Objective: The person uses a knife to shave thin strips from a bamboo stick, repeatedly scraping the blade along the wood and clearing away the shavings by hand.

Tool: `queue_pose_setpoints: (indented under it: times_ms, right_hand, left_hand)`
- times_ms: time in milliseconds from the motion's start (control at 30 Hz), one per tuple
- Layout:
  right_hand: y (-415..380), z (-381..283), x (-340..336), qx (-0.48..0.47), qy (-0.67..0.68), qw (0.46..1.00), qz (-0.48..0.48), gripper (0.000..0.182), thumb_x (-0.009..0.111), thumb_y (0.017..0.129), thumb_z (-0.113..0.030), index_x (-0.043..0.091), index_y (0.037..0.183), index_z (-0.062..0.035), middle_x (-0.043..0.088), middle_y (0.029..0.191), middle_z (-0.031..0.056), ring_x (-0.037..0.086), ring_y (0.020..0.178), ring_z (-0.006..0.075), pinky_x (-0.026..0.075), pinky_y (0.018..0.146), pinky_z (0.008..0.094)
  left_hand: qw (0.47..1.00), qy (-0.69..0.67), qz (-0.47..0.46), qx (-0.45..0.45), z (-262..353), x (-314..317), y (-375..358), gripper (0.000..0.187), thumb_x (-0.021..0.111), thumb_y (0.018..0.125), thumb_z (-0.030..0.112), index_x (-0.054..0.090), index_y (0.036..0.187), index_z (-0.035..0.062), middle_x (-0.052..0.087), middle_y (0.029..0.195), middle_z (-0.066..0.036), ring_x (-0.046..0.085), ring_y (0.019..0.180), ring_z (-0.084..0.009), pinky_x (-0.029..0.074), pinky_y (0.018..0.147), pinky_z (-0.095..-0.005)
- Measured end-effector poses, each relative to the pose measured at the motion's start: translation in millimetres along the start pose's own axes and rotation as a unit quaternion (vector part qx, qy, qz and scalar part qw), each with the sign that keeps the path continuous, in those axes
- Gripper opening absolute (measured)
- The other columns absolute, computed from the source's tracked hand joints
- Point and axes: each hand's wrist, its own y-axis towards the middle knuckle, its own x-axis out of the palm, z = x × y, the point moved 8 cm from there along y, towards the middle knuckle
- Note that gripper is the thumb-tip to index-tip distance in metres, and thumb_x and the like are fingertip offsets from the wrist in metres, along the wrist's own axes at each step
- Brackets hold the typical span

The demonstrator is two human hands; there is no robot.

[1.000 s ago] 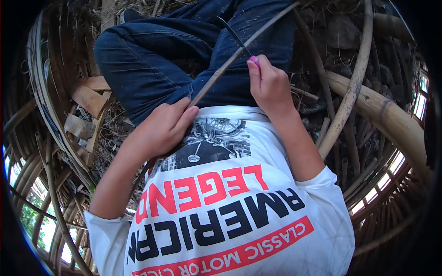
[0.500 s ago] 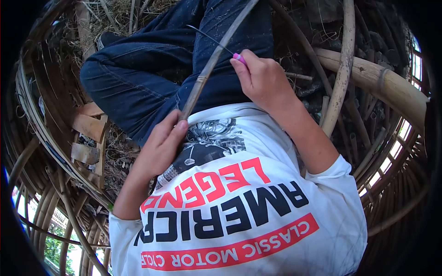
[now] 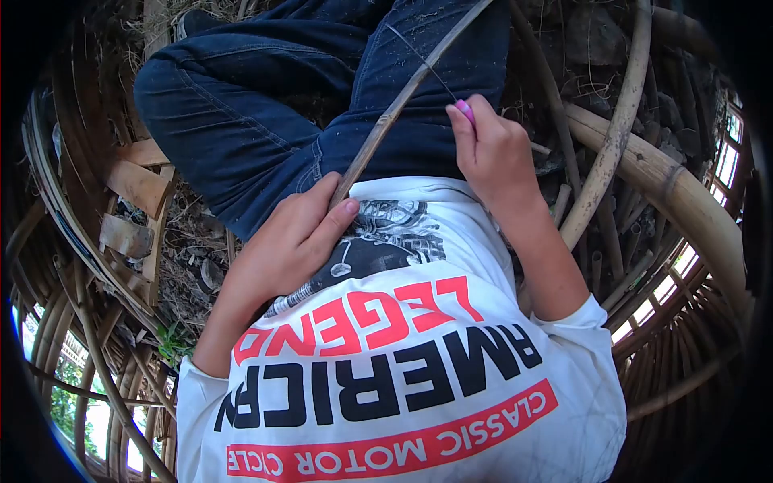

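My left hand is wrapped round the lower end of a long brown stick, close to my waist. The stick slants up and to the right across my jeans. A thin dark blade with a pink handle crosses over the stick near its upper part. My right hand grips that pink handle between thumb and fingers, to the right of the stick. The blade's tip points to the upper left.
Thick bamboo poles and a curved branch lie on the right. Flat wooden pieces stand at the left beside dry grass and debris. Slatted bamboo walls curve round both sides.
Both hands, the stick and the tool appear further right in the view. The view itself has shifted a little. Both grips look the same.
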Motion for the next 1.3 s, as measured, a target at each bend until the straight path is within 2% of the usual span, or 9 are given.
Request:
queue_pose_setpoints:
  times_ms: [267, 533, 633, 767, 833, 967, 1033, 1167, 1300]
  right_hand:
    - [21, -7, -2, -0.030, -0.093, 0.995, -0.009, 0.028, 0.058, 0.095, -0.029, 0.053, 0.077, -0.0075, 0.060, 0.055, 0.0166, 0.063, 0.052, 0.0347, 0.051, 0.046, 0.0415]
    - [22, -5, 4, -0.009, -0.065, 0.997, -0.035, 0.029, 0.056, 0.096, -0.029, 0.053, 0.078, -0.0065, 0.061, 0.057, 0.0171, 0.064, 0.055, 0.0360, 0.051, 0.047, 0.0432]
    - [14, 0, 1, -0.020, -0.049, 0.998, -0.021, 0.029, 0.056, 0.096, -0.029, 0.055, 0.079, -0.0058, 0.061, 0.058, 0.0172, 0.064, 0.055, 0.0365, 0.052, 0.048, 0.0434]
    - [10, 6, 1, 0.013, -0.041, 0.997, -0.056, 0.030, 0.057, 0.095, -0.030, 0.056, 0.079, -0.0049, 0.061, 0.058, 0.0181, 0.065, 0.056, 0.0357, 0.053, 0.049, 0.0424]
    - [22, -1, 4, -0.016, -0.079, 0.997, -0.019, 0.030, 0.057, 0.095, -0.029, 0.056, 0.078, -0.0049, 0.062, 0.058, 0.0185, 0.065, 0.056, 0.0353, 0.053, 0.049, 0.0424]
    - [17, -1, 0, -0.014, -0.070, 0.997, -0.035, 0.029, 0.058, 0.094, -0.030, 0.056, 0.079, -0.0059, 0.062, 0.059, 0.0185, 0.065, 0.056, 0.0365, 0.053, 0.049, 0.0432]
    - [13, 4, -2, -0.012, -0.068, 0.997, -0.041, 0.029, 0.058, 0.094, -0.031, 0.055, 0.079, -0.0066, 0.062, 0.059, 0.0186, 0.065, 0.056, 0.0370, 0.053, 0.049, 0.0438]
    - [25, 2, 2, -0.019, -0.097, 0.995, -0.030, 0.030, 0.058, 0.094, -0.032, 0.056, 0.079, -0.0066, 0.060, 0.056, 0.0178, 0.064, 0.056, 0.0363, 0.053, 0.048, 0.0440]
    - [10, 3, -7, -0.027, -0.093, 0.995, -0.029, 0.030, 0.058, 0.094, -0.032, 0.055, 0.078, -0.0065, 0.060, 0.056, 0.0174, 0.064, 0.054, 0.0360, 0.052, 0.046, 0.0429]
  left_hand:
    - [0.999, -0.015, 0.018, 0.040, 8, 0, 2, 0.032, 0.042, 0.102, 0.030, 0.049, 0.105, -0.0007, 0.048, 0.073, -0.017, 0.048, 0.068, -0.0276, 0.037, 0.066, -0.0369]
    - [0.999, -0.013, -0.020, 0.044, 1, 8, 7, 0.030, 0.042, 0.102, 0.028, 0.049, 0.105, -0.0015, 0.049, 0.075, -0.017, 0.049, 0.069, -0.0257, 0.039, 0.067, -0.0350]
    - [0.995, -0.009, 0.041, 0.089, 10, 0, 3, 0.032, 0.042, 0.101, 0.027, 0.048, 0.100, -0.0040, 0.052, 0.067, -0.025, 0.054, 0.067, -0.0427, 0.040, 0.062, -0.0432]
    - [0.995, 0.016, 0.034, 0.096, 11, 0, 5, 0.031, 0.042, 0.102, 0.028, 0.048, 0.100, -0.0029, 0.050, 0.066, -0.023, 0.053, 0.062, -0.0379, 0.040, 0.061, -0.0414]
    - [0.995, -0.002, 0.013, 0.097, 7, 6, 8, 0.031, 0.042, 0.102, 0.028, 0.048, 0.099, -0.0026, 0.051, 0.068, -0.024, 0.052, 0.062, -0.0378, 0.040, 0.061, -0.0414]
    - [0.993, -0.027, 0.057, 0.098, 14, -6, 3, 0.030, 0.042, 0.102, 0.027, 0.046, 0.095, -0.0024, 0.052, 0.070, -0.025, 0.053, 0.065, -0.0409, 0.039, 0.061, -0.0424]
    - [0.999, 0.001, -0.041, 0.005, 0, 3, 3, 0.034, 0.041, 0.103, 0.028, 0.049, 0.115, -0.0025, 0.054, 0.084, -0.015, 0.050, 0.077, -0.0229, 0.041, 0.073, -0.0333]
    - [0.998, -0.026, 0.001, 0.057, 3, 4, 10, 0.030, 0.040, 0.102, 0.027, 0.050, 0.108, -0.0013, 0.051, 0.078, -0.016, 0.048, 0.072, -0.0242, 0.038, 0.069, -0.0345]
    - [0.999, -0.013, -0.008, 0.044, -1, 3, 2, 0.031, 0.040, 0.103, 0.027, 0.050, 0.108, -0.0016, 0.050, 0.080, -0.017, 0.047, 0.073, -0.0244, 0.039, 0.071, -0.0335]
